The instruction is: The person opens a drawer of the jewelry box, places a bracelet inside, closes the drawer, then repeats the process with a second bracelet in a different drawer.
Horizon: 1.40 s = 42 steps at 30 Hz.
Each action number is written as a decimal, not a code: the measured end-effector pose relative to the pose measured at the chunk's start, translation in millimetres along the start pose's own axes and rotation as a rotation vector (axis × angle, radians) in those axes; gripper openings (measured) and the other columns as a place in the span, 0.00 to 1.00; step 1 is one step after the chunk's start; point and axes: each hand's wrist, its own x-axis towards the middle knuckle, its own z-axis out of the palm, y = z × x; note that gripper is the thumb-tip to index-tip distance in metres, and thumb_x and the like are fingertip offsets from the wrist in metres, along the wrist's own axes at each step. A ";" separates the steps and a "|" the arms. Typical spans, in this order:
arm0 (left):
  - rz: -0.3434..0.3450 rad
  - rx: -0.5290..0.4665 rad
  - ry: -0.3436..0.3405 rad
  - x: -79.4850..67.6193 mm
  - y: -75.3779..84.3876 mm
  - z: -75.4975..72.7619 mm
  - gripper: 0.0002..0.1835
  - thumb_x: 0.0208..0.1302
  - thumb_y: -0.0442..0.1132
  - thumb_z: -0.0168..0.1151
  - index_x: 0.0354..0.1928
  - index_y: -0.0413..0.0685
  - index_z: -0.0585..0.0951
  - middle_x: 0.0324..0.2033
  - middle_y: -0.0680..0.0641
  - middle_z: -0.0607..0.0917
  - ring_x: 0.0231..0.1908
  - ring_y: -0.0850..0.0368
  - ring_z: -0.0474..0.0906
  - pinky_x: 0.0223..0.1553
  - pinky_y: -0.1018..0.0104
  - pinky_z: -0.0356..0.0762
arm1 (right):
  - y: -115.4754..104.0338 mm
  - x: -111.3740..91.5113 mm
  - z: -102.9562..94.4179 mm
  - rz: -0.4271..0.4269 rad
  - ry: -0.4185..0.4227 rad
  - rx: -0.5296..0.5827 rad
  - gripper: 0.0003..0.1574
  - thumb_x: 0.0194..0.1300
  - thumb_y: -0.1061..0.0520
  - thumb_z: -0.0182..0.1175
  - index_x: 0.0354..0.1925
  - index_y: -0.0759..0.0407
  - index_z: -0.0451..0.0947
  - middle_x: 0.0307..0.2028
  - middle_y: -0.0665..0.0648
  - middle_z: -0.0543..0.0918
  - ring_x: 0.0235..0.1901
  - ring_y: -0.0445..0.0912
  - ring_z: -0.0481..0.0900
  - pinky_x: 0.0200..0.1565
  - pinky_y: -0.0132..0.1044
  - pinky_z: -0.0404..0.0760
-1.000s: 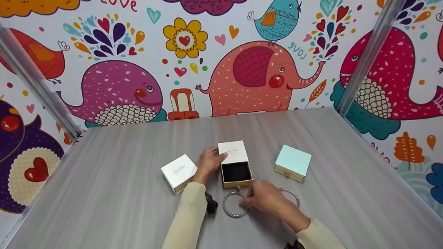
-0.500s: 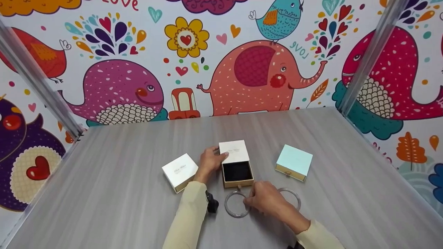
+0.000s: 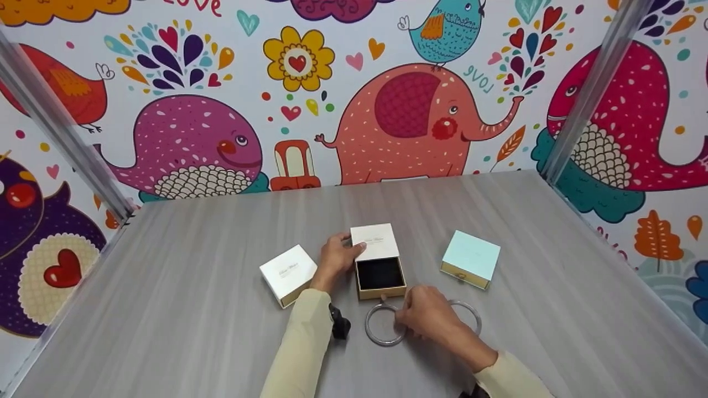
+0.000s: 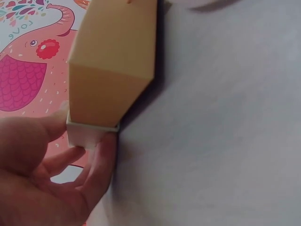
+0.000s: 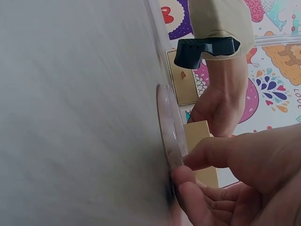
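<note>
My left hand (image 3: 336, 257) grips the white sleeve (image 3: 376, 237) of a jewellery box, thumb on top. Its tan drawer (image 3: 383, 293), lined in black, is pulled out toward me. In the left wrist view the fingers hold the sleeve (image 4: 84, 135) at its side, with the tan drawer (image 4: 113, 56) sticking out beyond it. In front of the drawer, my right hand (image 3: 428, 310) pinches a greyish translucent bangle (image 3: 367, 325) by its right edge. The right wrist view shows the bangle (image 5: 168, 125) edge-on, low over the table, between thumb and fingers.
A second bangle (image 3: 475, 315) lies partly hidden behind the right hand. One closed white box (image 3: 287, 271) sits left of the left hand, and a closed mint-green box (image 3: 473, 255) stands to the right. A patterned wall (image 3: 298, 116) bounds the grey table (image 3: 193, 265) at the back.
The bangle in my right hand has shifted slightly right and a little toward the drawer. My left hand keeps its hold on the sleeve.
</note>
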 end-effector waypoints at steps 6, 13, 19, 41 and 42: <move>0.006 -0.009 -0.003 -0.7 -0.8 -0.7 0.26 0.65 0.39 0.66 0.61 0.31 0.77 0.62 0.32 0.79 0.63 0.39 0.75 0.67 0.49 0.71 | 0.8 -0.1 -4.9 -0.006 0.004 0.015 0.13 0.52 0.66 0.67 0.16 0.58 0.77 0.11 0.51 0.78 0.10 0.38 0.73 0.15 0.27 0.70; 0.014 -0.010 -0.005 -0.8 -0.2 -2.5 0.26 0.65 0.39 0.66 0.60 0.31 0.77 0.59 0.32 0.81 0.60 0.40 0.77 0.64 0.49 0.73 | -2.1 0.9 -14.0 0.016 -0.033 0.005 0.12 0.54 0.65 0.69 0.18 0.59 0.79 0.14 0.51 0.79 0.13 0.39 0.74 0.16 0.27 0.70; 0.003 -0.023 -0.002 -0.2 -0.3 -1.8 0.26 0.65 0.39 0.66 0.60 0.30 0.77 0.60 0.31 0.80 0.62 0.39 0.75 0.66 0.49 0.72 | -4.0 1.0 -22.0 -0.021 -0.055 0.015 0.12 0.55 0.64 0.68 0.17 0.59 0.80 0.14 0.50 0.77 0.13 0.39 0.71 0.17 0.27 0.67; 0.015 -0.033 -0.005 0.3 -2.1 -1.7 0.25 0.64 0.39 0.66 0.59 0.30 0.78 0.61 0.31 0.79 0.64 0.38 0.74 0.67 0.49 0.71 | -16.9 21.2 -40.4 -0.013 0.030 -0.003 0.14 0.58 0.63 0.66 0.16 0.59 0.81 0.13 0.49 0.76 0.15 0.40 0.70 0.18 0.30 0.66; 0.019 -0.030 -0.006 0.1 -2.4 -1.8 0.25 0.64 0.39 0.66 0.59 0.30 0.78 0.60 0.31 0.80 0.63 0.38 0.75 0.67 0.49 0.71 | -17.1 23.0 -40.5 -0.012 0.040 -0.004 0.14 0.58 0.63 0.66 0.16 0.59 0.81 0.13 0.50 0.76 0.15 0.40 0.70 0.18 0.30 0.66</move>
